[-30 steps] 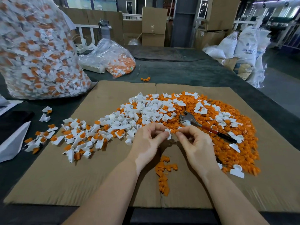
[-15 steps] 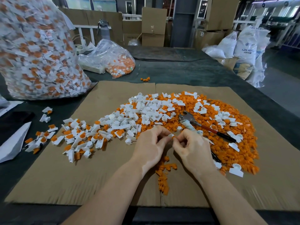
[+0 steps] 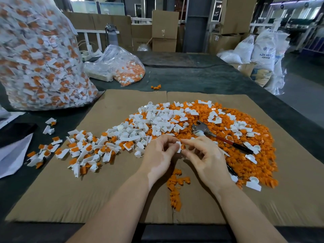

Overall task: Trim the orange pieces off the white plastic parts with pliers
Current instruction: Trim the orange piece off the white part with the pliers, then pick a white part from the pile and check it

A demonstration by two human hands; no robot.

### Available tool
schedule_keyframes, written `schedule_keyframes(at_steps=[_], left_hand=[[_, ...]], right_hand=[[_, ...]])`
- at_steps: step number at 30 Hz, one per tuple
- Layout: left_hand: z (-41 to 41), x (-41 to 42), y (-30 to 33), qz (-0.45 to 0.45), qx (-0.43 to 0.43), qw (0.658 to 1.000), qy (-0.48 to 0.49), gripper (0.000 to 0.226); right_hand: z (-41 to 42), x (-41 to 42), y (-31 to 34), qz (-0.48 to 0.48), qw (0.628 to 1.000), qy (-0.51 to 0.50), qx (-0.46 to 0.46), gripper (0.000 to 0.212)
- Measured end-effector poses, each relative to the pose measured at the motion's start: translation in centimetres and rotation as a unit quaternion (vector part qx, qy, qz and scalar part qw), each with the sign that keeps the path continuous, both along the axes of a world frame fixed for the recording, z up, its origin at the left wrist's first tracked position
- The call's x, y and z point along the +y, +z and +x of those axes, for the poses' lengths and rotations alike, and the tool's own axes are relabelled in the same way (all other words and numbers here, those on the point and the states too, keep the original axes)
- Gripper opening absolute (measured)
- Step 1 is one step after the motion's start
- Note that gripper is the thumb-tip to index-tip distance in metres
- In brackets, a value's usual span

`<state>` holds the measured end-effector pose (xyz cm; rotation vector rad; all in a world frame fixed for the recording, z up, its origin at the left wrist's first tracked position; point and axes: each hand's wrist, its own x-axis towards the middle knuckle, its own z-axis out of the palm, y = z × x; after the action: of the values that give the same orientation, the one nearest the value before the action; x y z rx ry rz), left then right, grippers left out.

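Note:
My left hand (image 3: 158, 155) pinches a small white plastic part (image 3: 178, 146) over the cardboard sheet (image 3: 289, 199). My right hand (image 3: 205, 158) pinches the orange piece (image 3: 182, 147) on that same part, fingertip to fingertip with the left. The pliers (image 3: 219, 136), with a red and black handle, lie untouched on the orange pile (image 3: 249, 155) just right of my hands. White parts with orange pieces attached (image 3: 84, 149) are spread to the left. A mound of white parts (image 3: 154, 123) lies behind my hands. Loose orange pieces (image 3: 175, 186) sit between my wrists.
A big clear bag of orange-and-white parts (image 3: 38, 55) stands at the back left. A smaller bag (image 3: 121, 67) lies behind the cardboard. White paper (image 3: 12, 155) and a dark object (image 3: 15, 132) sit at the left edge. Boxes and sacks (image 3: 263, 50) stand beyond the table.
Both hands have drawn slightly back toward me with the part between them. The right fingers have shifted their pinch onto the orange piece. The pliers have not moved.

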<state>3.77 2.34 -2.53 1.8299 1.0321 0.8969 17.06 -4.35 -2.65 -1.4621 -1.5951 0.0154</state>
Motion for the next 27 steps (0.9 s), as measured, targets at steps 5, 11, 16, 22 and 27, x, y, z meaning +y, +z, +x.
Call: schedule_keyframes(at_steps=[5, 11, 16, 22, 27], left_hand=[[0.0, -0.2, 0.2, -0.008, 0.003, 1.000, -0.005, 0.007], [0.1, -0.2, 0.4, -0.022, -0.004, 1.000, -0.010, 0.007], [0.2, 0.0, 0.3, -0.027, -0.013, 1.000, -0.005, 0.006], [0.6, 0.4, 0.4, -0.063, -0.052, 0.997, 0.007, 0.006], [0.8, 0.6, 0.8, -0.111, -0.094, 0.989, 0.021, 0.006]], right_hand=[[0.0, 0.0, 0.1, 0.005, 1.000, 0.003, -0.004, 0.019], [0.0, 0.1, 0.0, 0.002, 1.000, -0.003, -0.014, 0.022], [0.3, -0.2, 0.4, -0.015, 0.994, -0.099, -0.047, 0.027], [2.6, -0.1, 2.1, -0.317, 0.876, -0.327, -0.161, 0.052], [3.3, 0.8, 3.1, -0.396, 0.846, -0.309, -0.177, 0.046]])
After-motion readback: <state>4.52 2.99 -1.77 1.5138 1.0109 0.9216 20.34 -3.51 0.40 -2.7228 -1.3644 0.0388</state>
